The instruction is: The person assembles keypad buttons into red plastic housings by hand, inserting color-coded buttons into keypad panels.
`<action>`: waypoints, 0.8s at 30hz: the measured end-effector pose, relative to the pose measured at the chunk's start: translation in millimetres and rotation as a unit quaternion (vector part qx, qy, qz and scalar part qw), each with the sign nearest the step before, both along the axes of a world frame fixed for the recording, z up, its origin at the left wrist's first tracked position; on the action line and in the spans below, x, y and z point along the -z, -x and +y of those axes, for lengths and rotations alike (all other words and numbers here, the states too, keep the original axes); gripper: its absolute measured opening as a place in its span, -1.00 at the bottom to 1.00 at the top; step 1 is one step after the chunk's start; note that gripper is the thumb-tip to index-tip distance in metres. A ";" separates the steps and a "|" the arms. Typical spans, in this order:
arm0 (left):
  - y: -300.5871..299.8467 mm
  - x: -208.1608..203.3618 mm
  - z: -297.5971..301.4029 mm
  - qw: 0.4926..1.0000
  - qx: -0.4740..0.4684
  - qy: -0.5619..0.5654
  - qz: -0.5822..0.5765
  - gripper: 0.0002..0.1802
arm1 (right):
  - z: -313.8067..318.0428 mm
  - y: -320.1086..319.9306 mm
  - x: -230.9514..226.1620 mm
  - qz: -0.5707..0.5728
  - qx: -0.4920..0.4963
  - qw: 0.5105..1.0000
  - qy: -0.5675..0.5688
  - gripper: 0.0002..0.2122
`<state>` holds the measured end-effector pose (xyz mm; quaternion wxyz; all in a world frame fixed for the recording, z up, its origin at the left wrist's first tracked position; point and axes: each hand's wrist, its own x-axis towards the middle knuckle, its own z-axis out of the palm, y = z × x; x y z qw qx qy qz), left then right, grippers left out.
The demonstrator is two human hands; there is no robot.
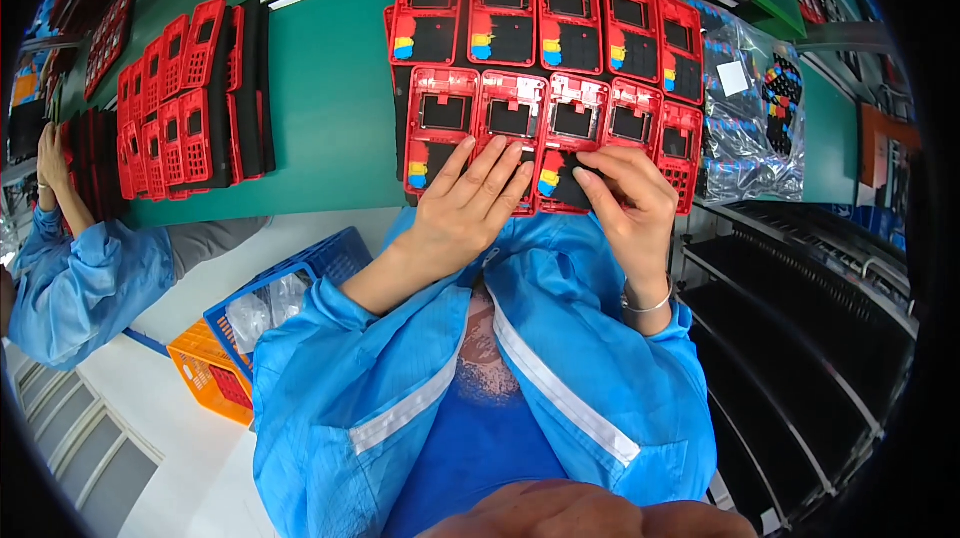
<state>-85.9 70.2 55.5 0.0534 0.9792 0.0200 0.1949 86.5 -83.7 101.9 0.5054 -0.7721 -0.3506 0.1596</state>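
Two rows of red phone housings [433,23] lie on the bench in front of me, each with a rectangular window. Black rubber keypads [565,186] with yellow, blue and red patches sit in the lower halves of most of them. My left hand [462,200] rests flat, fingers stretched, over the second housing of the near row and hides much of its keypad. Over the near row's third housing, my right hand [638,203] pinches the upper right corner of the keypad between thumb and forefinger. The near row's rightmost housing [680,153] shows bare key holes.
Clear plastic bags [745,128] holding more keypads lie right of the housings. On the green bench [330,108], stacked red housings [180,128] stand left. A co-worker's blue sleeve [95,273] shows far left. Blue [335,258] and orange crates [200,383] stand below; a black rack [800,338] is right.
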 end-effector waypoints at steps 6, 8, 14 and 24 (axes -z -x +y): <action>-6.1 1.8 -6.8 0.999 -0.040 -0.026 -0.001 -0.46 | 3.4 -1.9 0.2 -0.145 -0.029 0.989 0.000 -0.82; -7.7 2.0 -8.1 0.999 -0.036 -0.008 0.004 -0.46 | 5.1 -1.3 6.0 -0.216 -0.026 0.976 -0.006 -0.82; -9.3 -3.9 -10.9 0.997 -0.005 0.073 0.006 -0.26 | 6.5 -10.0 6.1 -0.311 -0.025 0.950 0.003 -0.78; -51.7 -5.5 -26.6 0.997 0.078 -0.006 0.020 -0.40 | -77.5 -202.4 19.4 -0.337 0.247 0.898 0.135 -0.84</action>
